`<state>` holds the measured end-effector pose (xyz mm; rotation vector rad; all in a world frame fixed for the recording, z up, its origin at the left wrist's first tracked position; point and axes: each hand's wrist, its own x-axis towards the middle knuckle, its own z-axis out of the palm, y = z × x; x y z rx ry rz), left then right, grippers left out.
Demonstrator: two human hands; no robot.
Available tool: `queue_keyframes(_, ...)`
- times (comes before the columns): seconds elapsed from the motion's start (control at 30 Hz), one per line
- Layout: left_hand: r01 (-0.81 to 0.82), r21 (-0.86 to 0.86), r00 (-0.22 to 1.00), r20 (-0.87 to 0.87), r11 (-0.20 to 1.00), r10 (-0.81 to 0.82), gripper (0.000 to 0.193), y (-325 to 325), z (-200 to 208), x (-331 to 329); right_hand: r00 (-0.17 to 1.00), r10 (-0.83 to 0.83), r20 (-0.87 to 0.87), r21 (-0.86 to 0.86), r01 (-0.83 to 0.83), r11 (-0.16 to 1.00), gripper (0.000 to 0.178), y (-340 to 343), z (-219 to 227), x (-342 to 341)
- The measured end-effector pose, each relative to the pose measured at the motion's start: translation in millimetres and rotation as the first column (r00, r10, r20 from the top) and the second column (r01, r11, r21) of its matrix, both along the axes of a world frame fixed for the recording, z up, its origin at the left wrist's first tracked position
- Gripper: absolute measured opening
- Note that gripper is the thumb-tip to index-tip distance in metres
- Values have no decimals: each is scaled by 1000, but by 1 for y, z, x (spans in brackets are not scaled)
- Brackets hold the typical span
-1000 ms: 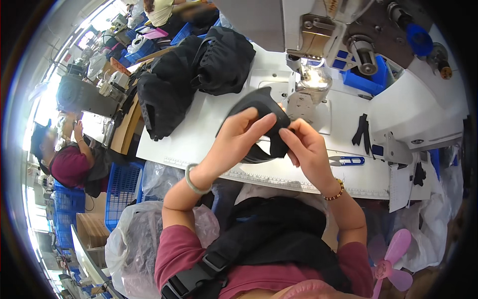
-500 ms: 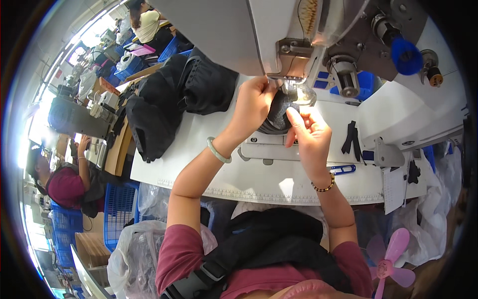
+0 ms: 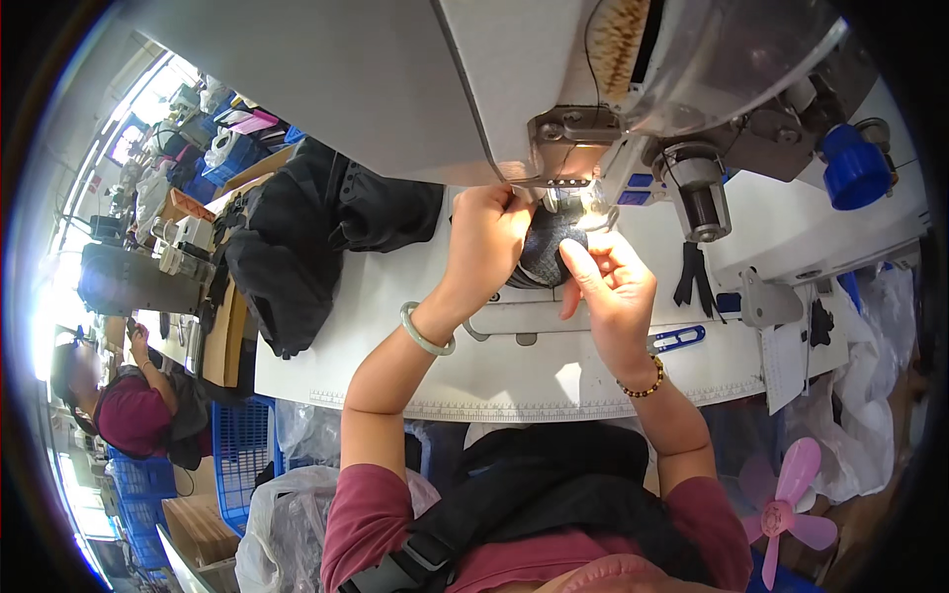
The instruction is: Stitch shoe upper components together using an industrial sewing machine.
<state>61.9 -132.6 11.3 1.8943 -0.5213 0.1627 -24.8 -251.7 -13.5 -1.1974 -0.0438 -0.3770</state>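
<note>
Preferably without tugging, the dark cloth [image 3: 545, 249] under the sewing machine [image 3: 529, 59], well in from the front edge of the worktop [image 3: 455, 371], is being pinched by the left hand [image 3: 486, 242] and thumb-steadied by the right hand [image 3: 623, 289], whose grip cannot be told.

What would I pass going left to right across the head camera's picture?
Co-worker in maroon, crumpled black fabric pile, bare left hand, dark fabric piece, bare right hand, thin black fabric strips, pink plastic fan.

A pink fan [image 3: 778, 517] showed at the lower right, a clear bag [image 3: 282, 529], a blue basket [image 3: 235, 457] and a carton [image 3: 198, 526] at the lower left, and a co-worker [image 3: 136, 415] at far left.
</note>
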Motion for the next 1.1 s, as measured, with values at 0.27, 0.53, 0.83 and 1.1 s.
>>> queue_keyframes(0.27, 26, -242, 999, 41, 970, -17, 21, -11, 5, -3, 1000, -3, -16, -35, 3, 999, 9, -6, -5, 0)
queue_keyframes(0.53, -38, -283, 998, 41, 959, 52, 21, -11, -14, 3, 931, -310, -195, -555, 156, 817, 11, -55, -47, -41)
queue_keyframes(0.83, 58, -431, 972, 231, 901, 48, 11, 2, -23, -22, 754, -653, -75, -901, 229, 367, 25, -140, -103, -28)
queue_keyframes(1.1, 267, 259, 461, 811, 928, -359, 15, 31, -53, -67, 818, -533, -217, -691, 257, 676, 18, -136, -83, -35)
